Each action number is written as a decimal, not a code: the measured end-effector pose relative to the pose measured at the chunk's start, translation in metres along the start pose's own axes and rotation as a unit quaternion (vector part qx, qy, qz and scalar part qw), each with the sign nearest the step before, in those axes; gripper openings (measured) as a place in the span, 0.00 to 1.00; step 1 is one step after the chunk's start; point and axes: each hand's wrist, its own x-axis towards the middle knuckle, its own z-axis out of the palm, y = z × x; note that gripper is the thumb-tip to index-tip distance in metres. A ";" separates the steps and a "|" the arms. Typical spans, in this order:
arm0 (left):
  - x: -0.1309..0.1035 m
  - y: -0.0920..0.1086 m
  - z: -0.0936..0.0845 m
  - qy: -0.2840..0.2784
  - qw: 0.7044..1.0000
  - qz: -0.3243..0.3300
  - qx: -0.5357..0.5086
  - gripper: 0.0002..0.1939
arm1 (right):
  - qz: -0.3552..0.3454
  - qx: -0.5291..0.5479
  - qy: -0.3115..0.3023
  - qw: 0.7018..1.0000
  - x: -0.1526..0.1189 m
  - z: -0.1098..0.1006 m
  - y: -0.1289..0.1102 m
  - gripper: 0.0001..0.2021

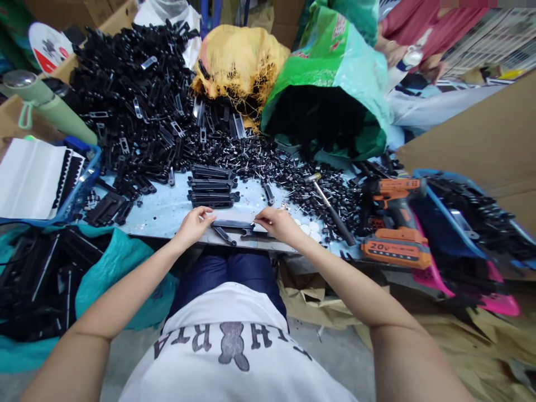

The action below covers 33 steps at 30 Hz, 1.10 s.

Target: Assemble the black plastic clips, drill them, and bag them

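Note:
At the table's front edge lies a long black bar-shaped part [234,225]. My left hand [195,225] pinches its left end between thumb and fingers. Over the bar's right end, my right hand [278,223] has thumb and fingertips pressed together; a tiny bright thing may be between them, too small to name. A short black lever-like piece [225,235] slants down from beneath the bar, close to the edge. Just beyond my hands, similar black parts [213,186] are laid side by side in a small stack. A single black piece [268,194] rests right of that stack.
A hammer [330,209] and an orange cordless drill [396,223] lie to the right. Heaped black parts [138,95] and pins [251,151] cover the back, before a yellow sack [243,56] and green sack [326,72]. A green bottle [54,106] leans left. Another person's hand [433,70] shows.

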 end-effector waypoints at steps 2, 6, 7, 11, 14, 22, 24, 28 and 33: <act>0.002 -0.002 -0.002 -0.006 1.000 0.000 0.005 0.16 | -0.026 -0.046 -0.019 0.998 -0.001 0.001 -0.004 0.08; 0.005 -0.005 -0.007 -0.023 0.999 0.000 0.034 0.17 | -0.061 -0.120 -0.078 0.988 -0.001 -0.005 -0.013 0.10; 0.003 -0.005 -0.007 -0.008 0.998 0.007 0.058 0.17 | -0.062 -0.127 -0.084 0.986 -0.001 -0.007 -0.014 0.10; -0.011 0.010 0.009 0.083 0.959 0.169 0.212 0.17 | -0.068 -0.138 -0.091 0.984 0.000 -0.003 -0.009 0.10; -0.019 0.025 0.037 -0.020 0.900 0.320 0.294 0.19 | -0.085 -0.137 -0.088 0.983 -0.004 0.014 0.001 0.11; -0.001 0.019 0.073 -0.130 0.883 0.315 0.325 0.24 | -0.143 -0.044 0.014 0.989 -0.035 0.050 0.043 0.21; 0.000 0.018 0.073 -0.129 0.881 0.314 0.331 0.23 | -0.167 -0.039 -0.015 0.985 -0.035 0.046 0.051 0.22; -0.014 0.015 0.073 -0.086 0.880 0.333 0.329 0.19 | -0.176 -0.075 -0.011 0.982 -0.028 0.032 0.048 0.20; -0.046 0.002 0.071 0.079 0.911 0.190 0.356 0.15 | -0.155 -0.082 0.058 0.983 0.000 0.049 -0.004 0.20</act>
